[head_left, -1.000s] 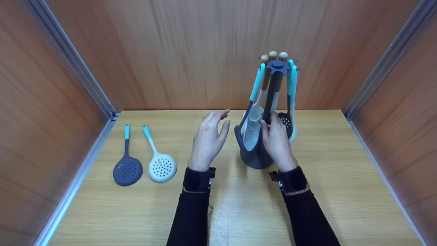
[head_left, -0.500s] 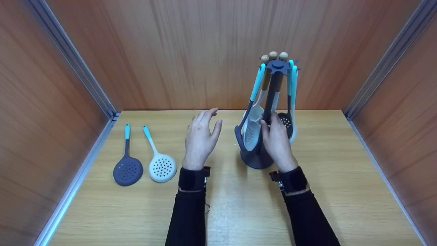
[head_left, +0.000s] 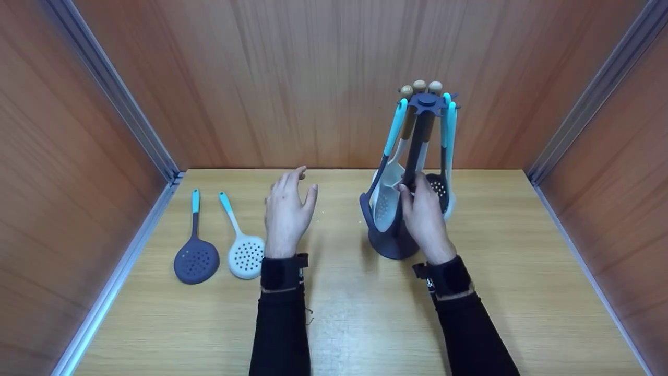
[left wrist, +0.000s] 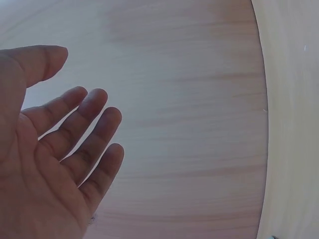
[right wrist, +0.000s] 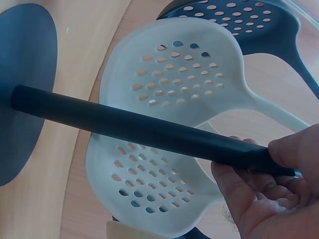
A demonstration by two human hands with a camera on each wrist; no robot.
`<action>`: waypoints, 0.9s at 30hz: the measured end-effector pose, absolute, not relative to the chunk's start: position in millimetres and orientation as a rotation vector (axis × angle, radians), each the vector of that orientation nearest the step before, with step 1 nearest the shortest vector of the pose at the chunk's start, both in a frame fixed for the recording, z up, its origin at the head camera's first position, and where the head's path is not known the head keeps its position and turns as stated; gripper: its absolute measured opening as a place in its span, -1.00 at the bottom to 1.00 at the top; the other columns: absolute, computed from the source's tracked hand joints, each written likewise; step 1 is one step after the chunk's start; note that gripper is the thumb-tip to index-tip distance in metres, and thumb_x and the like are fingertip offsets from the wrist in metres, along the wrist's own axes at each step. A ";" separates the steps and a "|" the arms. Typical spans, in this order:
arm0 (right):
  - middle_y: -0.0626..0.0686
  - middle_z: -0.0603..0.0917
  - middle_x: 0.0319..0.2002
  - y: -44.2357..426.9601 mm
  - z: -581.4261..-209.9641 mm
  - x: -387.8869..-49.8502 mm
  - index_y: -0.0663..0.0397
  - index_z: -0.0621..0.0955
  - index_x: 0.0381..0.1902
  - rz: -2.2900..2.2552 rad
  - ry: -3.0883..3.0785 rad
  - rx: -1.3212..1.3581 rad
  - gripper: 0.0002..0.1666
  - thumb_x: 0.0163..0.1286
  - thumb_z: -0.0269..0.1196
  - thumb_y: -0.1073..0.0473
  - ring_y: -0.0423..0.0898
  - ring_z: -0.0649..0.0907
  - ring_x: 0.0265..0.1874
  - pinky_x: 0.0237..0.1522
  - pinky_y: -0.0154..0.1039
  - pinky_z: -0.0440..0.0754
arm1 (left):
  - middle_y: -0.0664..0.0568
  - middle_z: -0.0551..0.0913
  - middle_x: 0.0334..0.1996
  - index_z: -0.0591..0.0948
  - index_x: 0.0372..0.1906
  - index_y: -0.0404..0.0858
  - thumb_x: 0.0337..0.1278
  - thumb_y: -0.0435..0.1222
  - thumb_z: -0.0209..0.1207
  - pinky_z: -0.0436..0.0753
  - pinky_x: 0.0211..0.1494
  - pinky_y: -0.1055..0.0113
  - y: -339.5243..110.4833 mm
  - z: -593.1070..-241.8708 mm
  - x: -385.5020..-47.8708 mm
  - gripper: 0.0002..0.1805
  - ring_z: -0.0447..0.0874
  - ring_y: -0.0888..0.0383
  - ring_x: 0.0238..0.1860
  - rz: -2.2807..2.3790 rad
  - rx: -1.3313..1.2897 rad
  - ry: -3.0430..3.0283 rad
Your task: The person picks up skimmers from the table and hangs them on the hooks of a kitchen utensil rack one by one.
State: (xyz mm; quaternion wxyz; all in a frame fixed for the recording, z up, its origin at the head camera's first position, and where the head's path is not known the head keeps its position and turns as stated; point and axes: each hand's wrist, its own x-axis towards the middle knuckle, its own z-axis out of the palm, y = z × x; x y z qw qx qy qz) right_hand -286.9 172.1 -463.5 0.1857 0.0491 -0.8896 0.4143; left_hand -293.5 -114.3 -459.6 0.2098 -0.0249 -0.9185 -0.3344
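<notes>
My right hand (head_left: pixel 425 219) grips the dark pole of an upright utensil stand (head_left: pixel 391 248), thumb on one side and fingers on the other. Around the pole hang several utensils with turquoise or wooden handles. The right wrist view shows pale perforated skimmers (right wrist: pixel 174 74) behind the pole and a dark perforated one (right wrist: pixel 239 20) farther back. My left hand (head_left: pixel 287 211) is raised over the table, holding nothing, thumb apart from loosely bent fingers. Left of it lie a dark skimmer (head_left: pixel 196 261) and a pale skimmer (head_left: pixel 244 256), whose right edge is partly hidden by the left hand and wrist.
Wood-grain panels (head_left: pixel 313 78) enclose the light wooden table (head_left: pixel 360 324) at the back and on both sides. Metal strips (head_left: pixel 115 297) run along the side edges.
My left hand has moved left, away from the stand and closer to the pale skimmer. The right hand keeps its grip on the pole, and the skimmers on the table lie as before.
</notes>
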 end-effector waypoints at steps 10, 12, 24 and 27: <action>0.28 0.71 0.29 174.9 -462.1 -285.5 0.23 0.49 0.37 1.179 -2.507 0.127 -0.67 0.85 0.08 0.17 0.25 0.75 0.39 0.42 0.21 0.75 | -0.07 0.70 0.45 0.51 0.63 -0.10 0.71 -0.04 0.20 0.55 0.53 -0.28 -131.8 -464.1 -295.9 -0.42 0.61 -0.16 0.50 -0.963 0.027 -2.540; 0.28 0.71 0.30 175.3 -461.9 -285.5 0.22 0.49 0.37 1.184 -2.514 0.120 -0.67 0.85 0.07 0.17 0.25 0.74 0.41 0.43 0.21 0.74 | -0.07 0.69 0.45 0.51 0.63 -0.10 0.71 -0.04 0.20 0.54 0.55 -0.28 -135.4 -465.6 -296.2 -0.42 0.61 -0.17 0.51 -0.969 0.049 -2.541; 0.28 0.71 0.29 175.4 -461.5 -284.7 0.25 0.49 0.36 1.184 -2.492 0.143 -0.68 0.84 0.09 0.19 0.24 0.76 0.38 0.41 0.20 0.76 | -0.13 0.67 0.46 0.51 0.63 -0.15 0.71 -0.03 0.19 0.50 0.60 -0.27 -157.9 -472.6 -297.5 -0.41 0.57 -0.21 0.55 -1.060 0.176 -2.531; 0.29 0.71 0.27 175.5 -461.8 -284.7 0.27 0.49 0.36 1.188 -2.476 0.161 -0.68 0.83 0.09 0.22 0.23 0.77 0.36 0.40 0.19 0.76 | -0.14 0.68 0.45 0.51 0.63 -0.17 0.71 -0.03 0.18 0.50 0.60 -0.26 -164.0 -475.7 -298.1 -0.40 0.57 -0.23 0.54 -1.073 0.215 -2.521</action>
